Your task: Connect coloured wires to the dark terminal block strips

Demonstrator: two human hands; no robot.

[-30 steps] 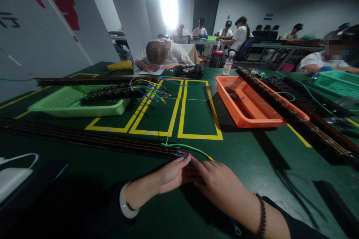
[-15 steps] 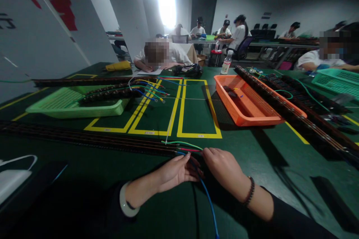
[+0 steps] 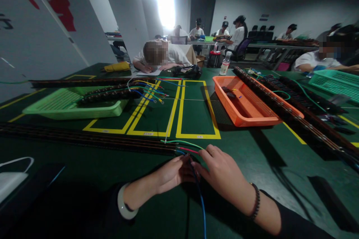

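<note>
A long dark cable chain lies across the near part of the table, its right end by my hands. From that end come a green wire, a red wire and a blue wire. My left hand, palm up, pinches the blue wire close to the chain end. Above the same spot, my right hand curls its fingers over the green and red wires, its thumb against the blue wire. The fingertips partly hide the wires. A white cable tie sticks up from the chain end.
Behind are a green basket with a wired chain and an orange basket with another chain across it. A plastic bottle stands farther back. A person bends over paper opposite. A black strip lies at right.
My right hand has shifted a little, its thumb reaching left and down to the blue wire. My left fingers have closed in more. The blue wire's hanging part has swung left.
</note>
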